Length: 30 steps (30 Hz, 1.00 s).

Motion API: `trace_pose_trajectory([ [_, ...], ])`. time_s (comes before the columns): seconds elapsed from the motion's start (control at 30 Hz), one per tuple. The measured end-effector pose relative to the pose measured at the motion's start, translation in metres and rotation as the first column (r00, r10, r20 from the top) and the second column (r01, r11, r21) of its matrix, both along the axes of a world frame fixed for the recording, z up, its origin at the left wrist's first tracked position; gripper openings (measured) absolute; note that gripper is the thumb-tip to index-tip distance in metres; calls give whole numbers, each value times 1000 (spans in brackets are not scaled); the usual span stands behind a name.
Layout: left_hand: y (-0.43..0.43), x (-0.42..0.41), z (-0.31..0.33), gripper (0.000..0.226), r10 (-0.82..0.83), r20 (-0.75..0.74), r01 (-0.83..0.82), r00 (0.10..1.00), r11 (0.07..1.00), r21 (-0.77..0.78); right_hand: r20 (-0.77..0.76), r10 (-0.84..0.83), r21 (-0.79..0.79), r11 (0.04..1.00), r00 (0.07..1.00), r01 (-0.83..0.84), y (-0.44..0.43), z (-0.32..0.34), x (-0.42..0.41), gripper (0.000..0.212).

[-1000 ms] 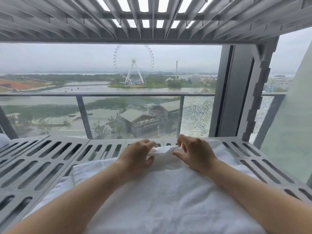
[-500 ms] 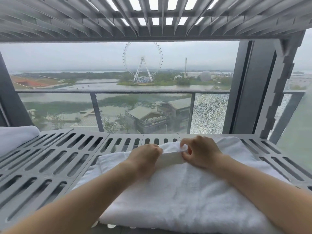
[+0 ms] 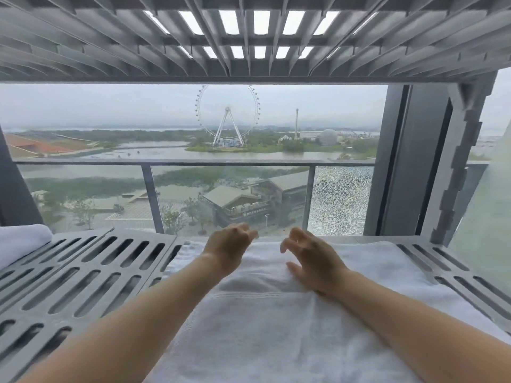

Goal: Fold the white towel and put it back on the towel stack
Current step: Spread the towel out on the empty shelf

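The white towel [image 3: 276,333] lies folded flat on the right half of a grey slotted shelf [image 3: 91,275]. A stitched band runs across its middle. My left hand [image 3: 229,248] hovers over the towel's far edge with loosely curled fingers and holds nothing. My right hand [image 3: 311,258] is just right of it, fingers spread and bent, thumb low near the cloth, also holding nothing. Both forearms reach in from the bottom over the towel. A second white towel [image 3: 20,240] sits at the far left end of the shelf, mostly cut off by the frame.
Another slotted shelf [image 3: 249,37] hangs close overhead. A dark upright post [image 3: 414,161] and the notched shelf frame [image 3: 459,167] stand at the right. Behind the shelf are a window and a glass balcony railing [image 3: 193,163].
Both hands have let go of the small folded piece they pinched at the towel's far edge and lifted slightly apart. The towel now lies flat, and the view has shifted left.
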<state>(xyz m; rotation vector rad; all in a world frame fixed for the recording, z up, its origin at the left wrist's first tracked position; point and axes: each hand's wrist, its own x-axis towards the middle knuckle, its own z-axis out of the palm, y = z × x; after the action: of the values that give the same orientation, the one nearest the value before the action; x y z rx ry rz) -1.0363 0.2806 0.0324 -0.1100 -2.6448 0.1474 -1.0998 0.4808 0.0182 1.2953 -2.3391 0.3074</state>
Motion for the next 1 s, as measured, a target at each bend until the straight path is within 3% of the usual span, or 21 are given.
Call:
trace_pose_trajectory([
  [0.13, 13, -1, -20, 23, -65, 110, 43, 992, 981, 191, 186, -66, 11, 998, 980, 65, 3, 0, -17, 14],
  [0.23, 13, 1, -25, 24, -71, 131, 40, 989, 973, 226, 314, -64, -31, 997, 947, 77, 8, -1, -23, 13],
  [0.33, 11, 7, -24, 26, -103, 116, 73, 988, 968, 238, 344, -25, -27, 999, 939, 36, 16, 1, -18, 12],
  [0.53, 26, 34, -21, 28, -240, 127, 202, 963, 946, 252, 308, 22, -25, 1000, 951, -15, 46, 5, 11, 17],
  [0.73, 35, 65, -21, 38, -180, 206, 150, 962, 977, 154, 278, -126, 85, 991, 952, 106, 80, 0, 33, 27],
  [0.87, 38, 86, -18, 46, -116, 191, 99, 975, 990, 99, 83, -124, 33, 992, 989, 122, 89, 1, 52, 45],
  [1.0, 41, 112, -10, 37, -121, 63, 123, 991, 992, -27, -86, -63, -69, 996, 994, 57, 101, 11, 77, 57],
])
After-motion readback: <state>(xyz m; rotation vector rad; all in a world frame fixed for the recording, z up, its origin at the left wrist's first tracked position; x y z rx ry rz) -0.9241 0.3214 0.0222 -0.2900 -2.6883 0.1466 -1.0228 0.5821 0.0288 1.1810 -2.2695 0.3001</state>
